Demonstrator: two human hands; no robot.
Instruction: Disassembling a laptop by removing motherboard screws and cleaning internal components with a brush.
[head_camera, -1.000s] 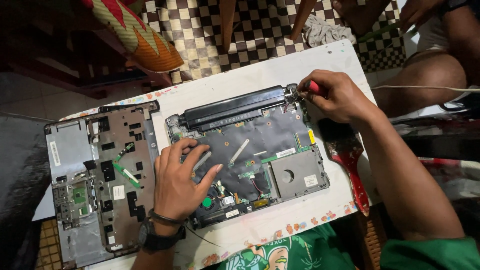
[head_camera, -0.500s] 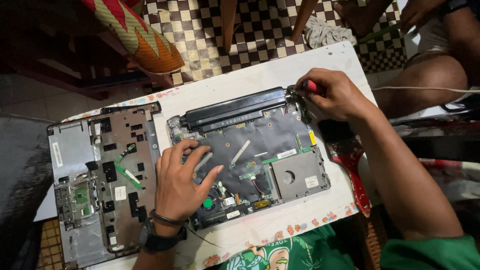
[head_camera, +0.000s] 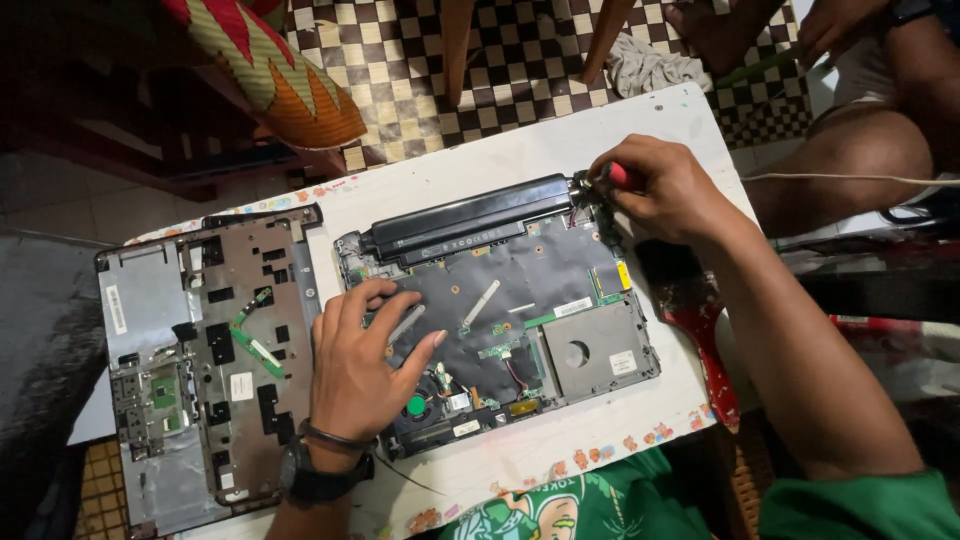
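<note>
An opened laptop base (head_camera: 545, 300) with its dark inner board, a long black battery (head_camera: 465, 222) along the far edge and a small fan with a green centre (head_camera: 415, 405) lies on a white table (head_camera: 520, 145). My left hand (head_camera: 355, 375) rests flat on the base's near left part, fingers spread, holding it down. My right hand (head_camera: 665, 190) is at the base's far right corner, closed around a red-handled screwdriver (head_camera: 617, 175) whose tip meets the hinge area. A black watch sits on my left wrist.
The removed laptop cover (head_camera: 200, 360) lies inside-up to the left of the base. A paintbrush with a red handle (head_camera: 700, 330) lies along the table's right edge. Another person's bare leg (head_camera: 850, 160) is at the far right. Checkered floor and chair legs lie beyond the table.
Both hands stay where they were on the laptop base. Only the view has shifted very slightly.
</note>
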